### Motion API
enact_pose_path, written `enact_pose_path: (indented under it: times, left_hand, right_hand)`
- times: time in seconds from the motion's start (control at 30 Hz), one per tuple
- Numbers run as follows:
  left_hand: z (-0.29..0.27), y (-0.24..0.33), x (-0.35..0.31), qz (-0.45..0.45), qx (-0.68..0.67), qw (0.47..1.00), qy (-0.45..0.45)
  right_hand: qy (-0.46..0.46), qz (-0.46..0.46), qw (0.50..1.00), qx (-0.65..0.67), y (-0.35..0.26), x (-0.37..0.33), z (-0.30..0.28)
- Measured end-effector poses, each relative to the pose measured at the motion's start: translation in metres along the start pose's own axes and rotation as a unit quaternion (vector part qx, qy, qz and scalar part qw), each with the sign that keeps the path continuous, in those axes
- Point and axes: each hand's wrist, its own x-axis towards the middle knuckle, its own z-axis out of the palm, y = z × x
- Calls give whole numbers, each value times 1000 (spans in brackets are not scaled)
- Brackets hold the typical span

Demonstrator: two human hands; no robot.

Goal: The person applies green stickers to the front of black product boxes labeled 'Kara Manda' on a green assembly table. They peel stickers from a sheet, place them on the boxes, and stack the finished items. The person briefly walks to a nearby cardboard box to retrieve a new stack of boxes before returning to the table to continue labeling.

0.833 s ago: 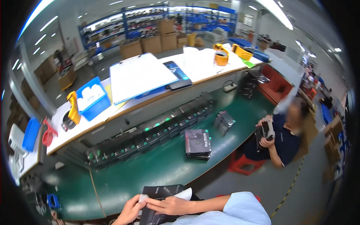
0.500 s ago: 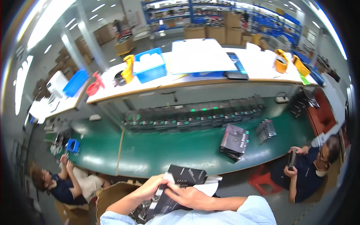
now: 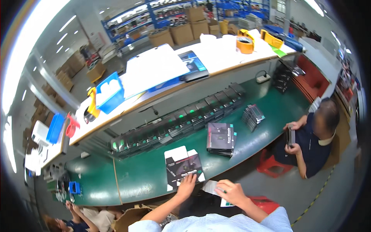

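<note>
A black cardboard box (image 3: 184, 165) with white inner flaps lies unfolded on the green table's front part. My left hand (image 3: 187, 186) rests on the box's near edge, fingers stretched out over the printed face. Just right of it, past the table edge, my right hand (image 3: 232, 193) is closed on a white piece of paper or card (image 3: 210, 187), which sticks out to the left of the fingers. Part of it with a green patch shows below the hand. Whether this is one sheet or more, I cannot tell.
A stack of flat black boxes (image 3: 221, 140) stands right of the unfolded one, with a smaller stack (image 3: 253, 117) beyond. Several rows of dark packages (image 3: 181, 120) line the table's back under a white shelf (image 3: 220, 58). Co-workers sit at right (image 3: 317, 135) and lower left (image 3: 73, 220).
The black box was between both hands in front of my body; now it lies on the table under my left hand. My right hand has come away with white paper. The view has turned.
</note>
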Motion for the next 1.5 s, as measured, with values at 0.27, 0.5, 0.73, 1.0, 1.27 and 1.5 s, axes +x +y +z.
enact_pose_path:
  times: [0.27,0.5,0.73,1.0,1.27,1.5]
  left_hand:
    - [124,-36,-10,-115,-36,993,-14]
    - [138,-100,-48,-440,-194,876,9]
    - [12,-62,-66,-405,-767,495,-53]
    - [-40,56,186,-216,-858,458,-89]
    - [-41,197,356,-165,-848,497,-76]
    - [32,242,510,-181,-689,701,-32]
  right_hand:
    - [-34,372,924,78,89,-46,103]
    - [-126,472,855,174,142,-47,272]
    - [-136,206,937,248,42,-16,143]
    - [50,293,926,235,114,-74,-49]
    - [416,380,797,216,132,-193,-171]
    - [434,423,764,224,122,-224,-161]
